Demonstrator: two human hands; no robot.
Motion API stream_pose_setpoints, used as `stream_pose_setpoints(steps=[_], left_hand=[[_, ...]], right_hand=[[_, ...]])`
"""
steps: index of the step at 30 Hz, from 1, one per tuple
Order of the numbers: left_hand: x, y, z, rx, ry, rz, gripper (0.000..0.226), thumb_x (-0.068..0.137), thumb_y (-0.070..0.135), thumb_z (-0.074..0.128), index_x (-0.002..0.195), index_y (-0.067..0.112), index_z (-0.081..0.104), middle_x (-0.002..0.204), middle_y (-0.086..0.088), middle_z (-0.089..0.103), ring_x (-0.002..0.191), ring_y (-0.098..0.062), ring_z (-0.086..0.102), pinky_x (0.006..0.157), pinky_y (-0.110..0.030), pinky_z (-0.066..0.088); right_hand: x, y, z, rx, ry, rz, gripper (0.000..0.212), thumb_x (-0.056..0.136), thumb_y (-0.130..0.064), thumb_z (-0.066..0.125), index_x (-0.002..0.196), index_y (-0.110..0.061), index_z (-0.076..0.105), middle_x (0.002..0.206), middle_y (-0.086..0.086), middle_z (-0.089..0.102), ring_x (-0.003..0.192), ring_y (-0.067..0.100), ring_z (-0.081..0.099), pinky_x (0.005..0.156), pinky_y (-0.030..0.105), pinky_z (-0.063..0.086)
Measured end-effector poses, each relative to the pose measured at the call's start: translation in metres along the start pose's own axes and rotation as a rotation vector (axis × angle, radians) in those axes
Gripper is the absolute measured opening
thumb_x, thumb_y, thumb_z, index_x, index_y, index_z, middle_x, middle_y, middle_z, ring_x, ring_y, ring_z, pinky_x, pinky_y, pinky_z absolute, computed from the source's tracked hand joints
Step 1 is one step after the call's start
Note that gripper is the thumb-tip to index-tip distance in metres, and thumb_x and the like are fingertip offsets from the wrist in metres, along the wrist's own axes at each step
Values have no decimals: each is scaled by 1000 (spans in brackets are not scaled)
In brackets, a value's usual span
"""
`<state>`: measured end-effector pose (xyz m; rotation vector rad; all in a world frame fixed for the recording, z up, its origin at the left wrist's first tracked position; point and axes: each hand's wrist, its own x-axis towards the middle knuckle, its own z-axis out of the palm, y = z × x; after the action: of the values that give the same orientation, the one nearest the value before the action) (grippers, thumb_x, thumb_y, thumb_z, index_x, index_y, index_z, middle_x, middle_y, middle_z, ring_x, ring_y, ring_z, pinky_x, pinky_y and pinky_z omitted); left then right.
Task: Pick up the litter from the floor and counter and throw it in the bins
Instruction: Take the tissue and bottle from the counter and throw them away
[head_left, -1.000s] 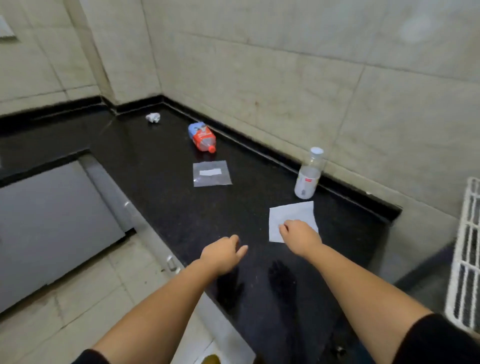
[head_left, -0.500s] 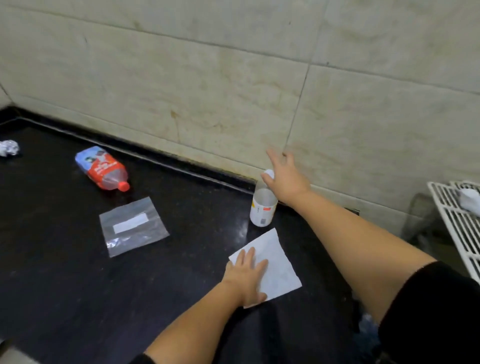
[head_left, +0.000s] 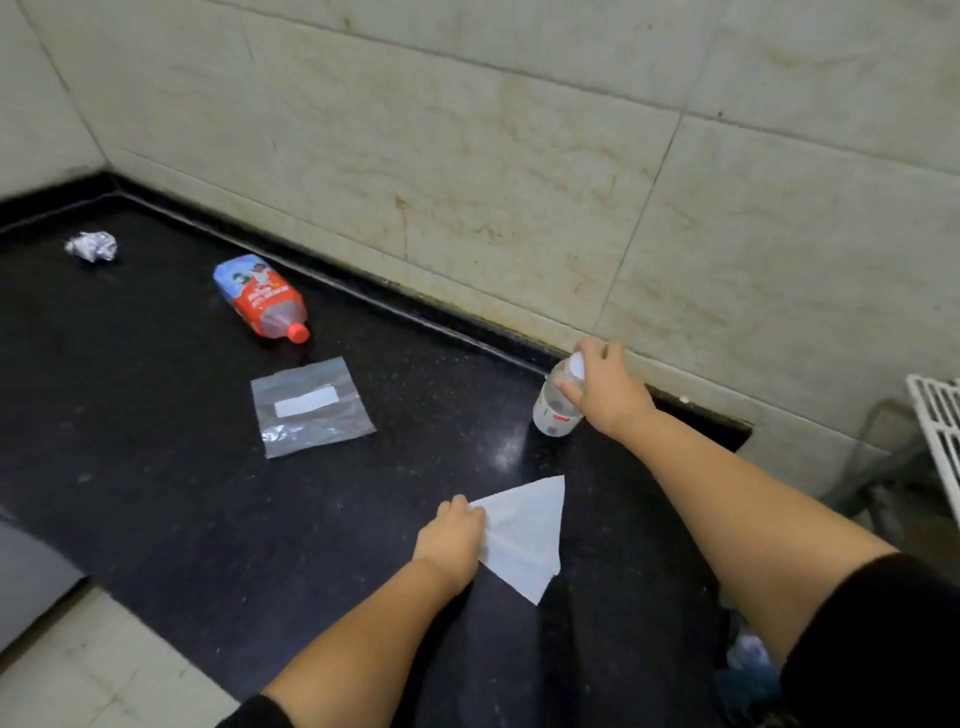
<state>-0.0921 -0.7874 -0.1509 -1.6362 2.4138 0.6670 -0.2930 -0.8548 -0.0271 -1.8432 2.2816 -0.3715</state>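
On the black counter (head_left: 156, 467) my left hand (head_left: 452, 540) pinches the near-left edge of a white paper napkin (head_left: 524, 535), which is folded up into a triangle. My right hand (head_left: 605, 389) is wrapped around the neck of a small clear bottle with a white cap (head_left: 553, 410) that stands tilted by the back wall. Farther left lie a clear zip bag with a white label (head_left: 309, 405), a red-capped bottle with a red and blue label (head_left: 262, 299) on its side, and a crumpled foil ball (head_left: 92, 245).
A tiled wall (head_left: 467, 156) runs behind the counter. A white wire rack (head_left: 940, 431) stands at the right edge. Pale floor tiles (head_left: 78, 670) show at the lower left, beside a grey cabinet front (head_left: 26, 577).
My right hand came down from above the cap and closed around the small bottle. My left hand went from lying flat on the napkin to pinching its edge, folding it.
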Motion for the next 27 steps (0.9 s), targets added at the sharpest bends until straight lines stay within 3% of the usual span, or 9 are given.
stream_pose_setpoints(steps=[8, 13, 16, 20, 25, 27], left_hand=[[-131, -38, 34, -396, 314, -573, 15, 87, 3, 38, 95, 9, 49, 116, -14, 49, 107, -33, 52, 87, -41, 46], [-236, -33, 95, -618, 491, -878, 31, 87, 0, 40, 110, 3, 61, 115, -21, 58, 105, -38, 59, 88, -40, 49], [-308, -27, 130, -692, 527, -1044, 25, 88, 2, 43, 107, 1, 60, 116, -21, 55, 107, -39, 58, 90, -41, 48], [-417, -25, 177, -735, 604, -1263, 13, 84, -1, 46, 78, 9, 52, 111, -27, 58, 102, -41, 59, 84, -40, 48], [-536, -4, 239, -817, 655, -1552, 18, 88, 0, 45, 100, -3, 57, 114, -26, 56, 103, -41, 60, 85, -42, 49], [-579, 11, 265, -847, 670, -1620, 14, 87, 0, 45, 96, -2, 56, 111, -27, 57, 101, -42, 60, 84, -44, 48]], right_hand=[[-107, -40, 35, 242, -130, -293, 41, 85, -20, 64, 117, -4, 45, 120, 17, 40, 92, 40, 59, 83, 42, 51], [-193, -71, 59, 315, -296, -499, 37, 84, -20, 64, 114, -7, 46, 119, 12, 40, 92, 32, 57, 81, 39, 49], [-246, -97, 80, 341, -388, -625, 37, 84, -16, 65, 114, -4, 46, 120, 14, 41, 94, 31, 55, 84, 37, 47], [-329, -141, 111, 338, -506, -811, 39, 82, -14, 66, 114, -2, 48, 120, 18, 44, 94, 30, 51, 83, 33, 42], [-441, -175, 146, 263, -695, -1043, 38, 81, -14, 67, 112, 0, 51, 117, 21, 48, 104, 35, 53, 89, 36, 42], [-488, -186, 155, 217, -758, -1121, 38, 81, -15, 67, 112, -1, 51, 119, 20, 49, 103, 34, 55, 89, 34, 42]])
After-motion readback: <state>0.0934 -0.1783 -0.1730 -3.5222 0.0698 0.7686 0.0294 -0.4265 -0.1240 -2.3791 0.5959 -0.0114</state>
